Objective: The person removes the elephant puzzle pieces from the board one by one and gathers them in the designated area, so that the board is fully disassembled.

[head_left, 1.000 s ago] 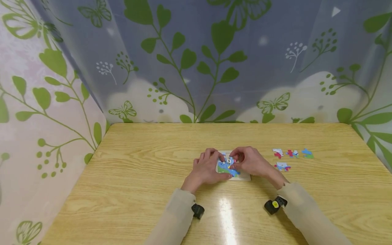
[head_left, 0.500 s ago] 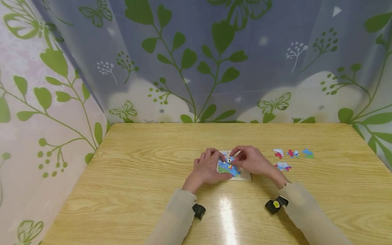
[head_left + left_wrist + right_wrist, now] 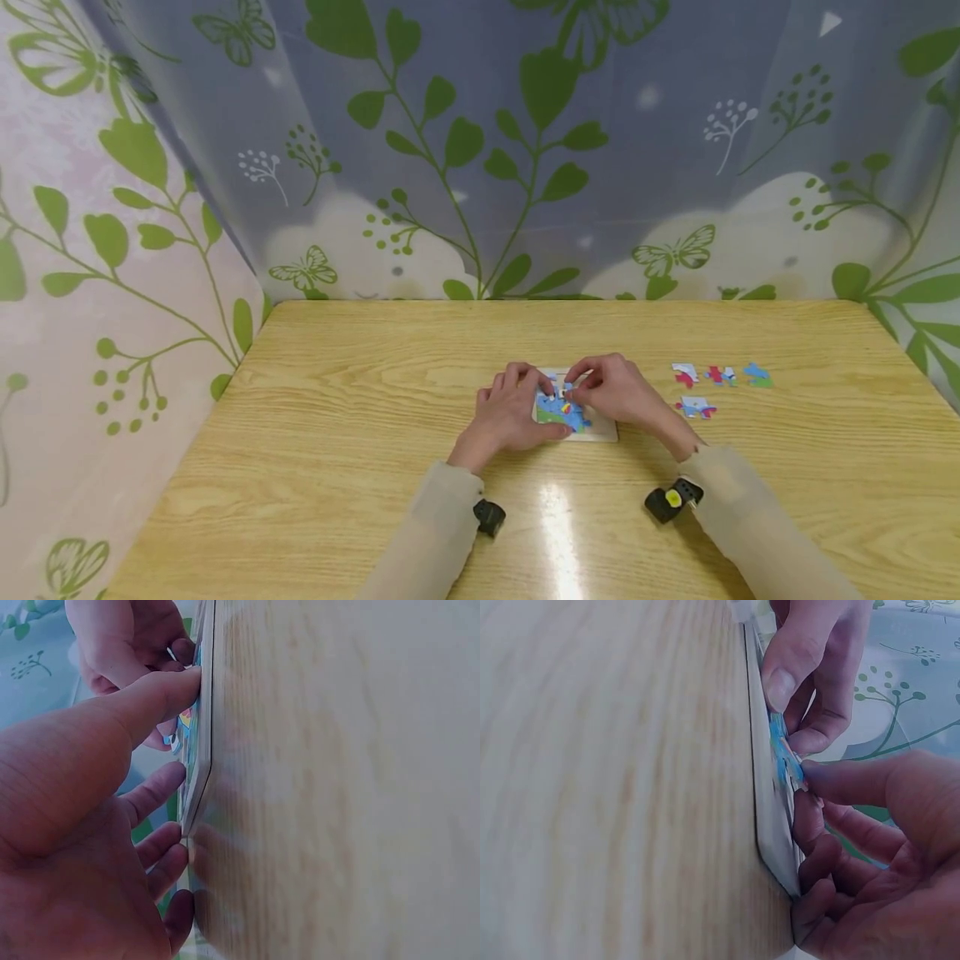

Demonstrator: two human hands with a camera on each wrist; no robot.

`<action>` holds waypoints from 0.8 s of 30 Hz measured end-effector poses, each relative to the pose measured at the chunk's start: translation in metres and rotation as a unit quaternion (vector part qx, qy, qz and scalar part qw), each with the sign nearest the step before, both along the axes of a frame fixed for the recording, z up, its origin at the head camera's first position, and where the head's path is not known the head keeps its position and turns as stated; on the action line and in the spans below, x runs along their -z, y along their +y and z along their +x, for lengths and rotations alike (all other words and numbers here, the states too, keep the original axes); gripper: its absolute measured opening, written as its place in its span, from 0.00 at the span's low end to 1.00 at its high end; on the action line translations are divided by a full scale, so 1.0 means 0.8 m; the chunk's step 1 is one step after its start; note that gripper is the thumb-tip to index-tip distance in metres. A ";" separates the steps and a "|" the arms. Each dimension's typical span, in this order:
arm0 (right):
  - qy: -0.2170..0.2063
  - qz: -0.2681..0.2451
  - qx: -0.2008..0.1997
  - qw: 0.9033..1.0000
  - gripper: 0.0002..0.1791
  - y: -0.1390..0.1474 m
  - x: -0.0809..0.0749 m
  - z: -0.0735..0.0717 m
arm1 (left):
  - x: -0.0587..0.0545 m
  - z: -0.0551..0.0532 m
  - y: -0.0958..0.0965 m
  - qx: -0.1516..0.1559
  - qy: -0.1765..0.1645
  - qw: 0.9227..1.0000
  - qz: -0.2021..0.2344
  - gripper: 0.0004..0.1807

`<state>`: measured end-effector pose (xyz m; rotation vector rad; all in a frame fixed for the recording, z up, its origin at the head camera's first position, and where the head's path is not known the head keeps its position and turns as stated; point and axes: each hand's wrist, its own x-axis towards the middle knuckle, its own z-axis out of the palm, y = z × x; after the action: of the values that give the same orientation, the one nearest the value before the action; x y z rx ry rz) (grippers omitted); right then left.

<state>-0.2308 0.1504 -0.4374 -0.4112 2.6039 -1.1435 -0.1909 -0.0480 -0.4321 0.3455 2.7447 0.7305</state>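
A light wooden puzzle board [image 3: 602, 432] lies flat on the table, its left part filled with blue and green jigsaw pieces [image 3: 553, 408]. My left hand [image 3: 512, 412] spans the board's left side; its thumb presses on the front part and its other fingers rest at the left edge and on the pieces. Between thumb and fingers my right hand [image 3: 618, 393] pinches a jigsaw piece [image 3: 793, 769], which sits tilted close over the board in the right wrist view. From above, the fingertips mostly cover that piece.
To the right lie loose jigsaw pieces: a white and red one [image 3: 684, 375], a red and white one [image 3: 720, 376], a blue and green one [image 3: 757, 375], and a white and blue one [image 3: 696, 407] nearer me. A patterned curtain [image 3: 480, 167] hangs behind the wooden table [image 3: 337, 433].
My right fingertips have shifted slightly with the pinched piece over the same spot, uncovering more of the yellow and red patch below. The left hand stays in place.
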 end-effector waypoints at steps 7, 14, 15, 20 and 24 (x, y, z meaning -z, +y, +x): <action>0.000 -0.039 -0.013 0.999 0.08 0.005 0.002 0.001 | -0.001 0.000 -0.001 0.001 0.004 1.000 -0.003 0.27; 0.000 -0.078 -0.031 0.996 0.08 0.018 0.005 0.003 | -0.001 0.000 -0.001 -0.001 0.001 1.000 -0.006 0.27; 0.000 -0.081 -0.032 0.996 0.09 0.019 0.005 0.003 | -0.001 0.000 -0.001 -0.001 0.000 1.000 -0.006 0.27; -0.004 -0.100 -0.030 0.995 0.10 0.024 0.006 0.004 | -0.001 0.001 -0.001 0.000 0.000 1.000 -0.002 0.27; -0.009 -0.104 -0.025 0.994 0.11 0.028 0.005 0.007 | 0.000 -0.001 -0.002 0.007 0.000 1.000 -0.004 0.27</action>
<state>-0.2255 0.1729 -0.4411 -0.5042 2.4535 -1.3989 -0.1914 -0.0495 -0.4318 0.3619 2.7427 0.7168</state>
